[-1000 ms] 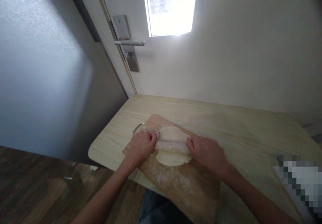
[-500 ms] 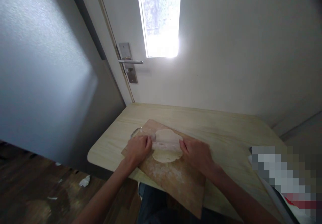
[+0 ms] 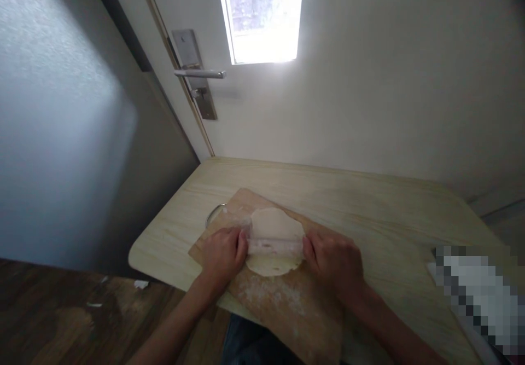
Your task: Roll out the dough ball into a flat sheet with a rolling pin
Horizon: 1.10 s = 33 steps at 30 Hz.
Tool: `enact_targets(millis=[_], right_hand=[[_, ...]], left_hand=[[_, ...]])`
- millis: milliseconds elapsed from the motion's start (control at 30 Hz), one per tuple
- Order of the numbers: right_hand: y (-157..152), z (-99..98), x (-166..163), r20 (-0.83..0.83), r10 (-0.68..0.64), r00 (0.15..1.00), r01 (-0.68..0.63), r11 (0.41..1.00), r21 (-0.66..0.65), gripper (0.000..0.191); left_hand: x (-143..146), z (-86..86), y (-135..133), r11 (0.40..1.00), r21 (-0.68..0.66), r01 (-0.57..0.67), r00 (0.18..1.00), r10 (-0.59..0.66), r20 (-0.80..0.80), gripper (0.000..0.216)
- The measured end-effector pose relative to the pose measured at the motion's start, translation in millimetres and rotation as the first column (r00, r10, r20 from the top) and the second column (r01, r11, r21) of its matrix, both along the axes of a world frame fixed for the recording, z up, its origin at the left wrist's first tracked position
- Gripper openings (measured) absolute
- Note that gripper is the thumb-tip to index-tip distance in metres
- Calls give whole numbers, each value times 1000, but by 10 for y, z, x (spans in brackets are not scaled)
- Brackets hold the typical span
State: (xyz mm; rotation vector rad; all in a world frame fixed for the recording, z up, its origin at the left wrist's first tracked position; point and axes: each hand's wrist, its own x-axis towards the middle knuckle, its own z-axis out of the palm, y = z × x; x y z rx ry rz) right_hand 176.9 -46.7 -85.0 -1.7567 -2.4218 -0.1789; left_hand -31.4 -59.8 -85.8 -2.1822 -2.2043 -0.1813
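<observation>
A pale rolling pin [image 3: 275, 246] lies across a flat, roughly round sheet of dough [image 3: 275, 224]. My left hand [image 3: 225, 250] is closed round the pin's left end, and my right hand [image 3: 334, 258] grips its right end. Both sets of knuckles face up, and the hands hide the pin's two ends. Under the dough is a wooden cutting board [image 3: 287, 329], turned at an angle and dusted with flour [image 3: 273, 294] on its near part. A metal ring handle [image 3: 214, 214] sticks out at the board's far left corner.
The board rests on a light wooden table [image 3: 369, 201] and overhangs its near edge. Behind stands a white door with a lever handle [image 3: 200, 74]. A blurred-out object [image 3: 471, 277] lies at the right of the table. White scraps [image 3: 141, 284] are on the floor.
The view has tilted down and come closer. Both hands still grip the rolling pin, which sits slightly nearer the dough's near edge. The dough sheet stays on the board.
</observation>
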Motion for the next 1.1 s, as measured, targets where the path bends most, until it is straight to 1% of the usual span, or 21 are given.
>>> enact_targets(millis=[133, 233, 333, 433, 533, 633, 700, 767, 900, 1000, 1100], right_hand=[[102, 81, -40, 34, -46, 998, 50, 990, -129, 45], [181, 140, -57, 49, -54, 997, 62, 979, -196, 47], [241, 167, -47, 73, 4, 997, 12, 977, -213, 44], [252, 169, -36, 91, 62, 994, -44, 980, -192, 42], [198, 156, -51, 87, 20, 996, -8, 991, -132, 45], [99, 129, -73, 49, -62, 997, 65, 996, -54, 47], [24, 104, -72, 23, -80, 997, 80, 997, -7, 45], [-49, 77, -56, 3, -54, 999, 54, 998, 39, 42], [-171, 31, -15, -41, 57, 998, -51, 990, 129, 32], [-229, 7, 2, -52, 97, 994, -87, 983, 161, 29], [-247, -3, 9, -45, 104, 994, -95, 982, 165, 29]], left_hand=[[14, 66, 108, 992, -112, -61, 998, 58, -38, 49], [17, 94, 194, 984, -163, -73, 996, 64, -60, 51], [6, 94, 268, 981, -184, -53, 998, 45, -48, 56], [-6, 80, 312, 983, -180, -36, 999, 30, -34, 57], [-4, 67, 298, 990, -137, -39, 999, 35, -32, 56], [6, 47, 207, 998, -48, -32, 999, 30, -30, 54], [10, 22, 116, 1000, 19, -12, 1000, 12, -11, 50], [9, -9, 17, 996, 85, 15, 1000, -16, 17, 44], [2, -68, -150, 975, 204, 84, 994, -96, 47, 35], [3, -89, -233, 964, 239, 121, 991, -133, 34, 33], [7, -89, -268, 964, 238, 117, 992, -126, 22, 31]])
